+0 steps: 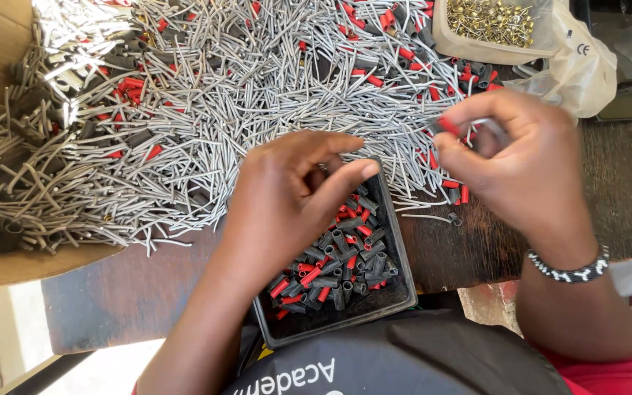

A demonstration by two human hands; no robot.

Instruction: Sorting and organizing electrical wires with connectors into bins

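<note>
Pinching one red sleeve [448, 126] on a wire in my right hand [513, 157], I curl my empty left hand [287, 197] over one black tray [401, 285] at the desk's near edge.

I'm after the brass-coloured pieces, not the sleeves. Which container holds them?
The pale tub at the top right, beside the plastic bag, holds them. The black tray under the left hand holds red and black sleeves.

Clear plastic bag [579, 62], perhaps dark screen [619, 44]
</note>
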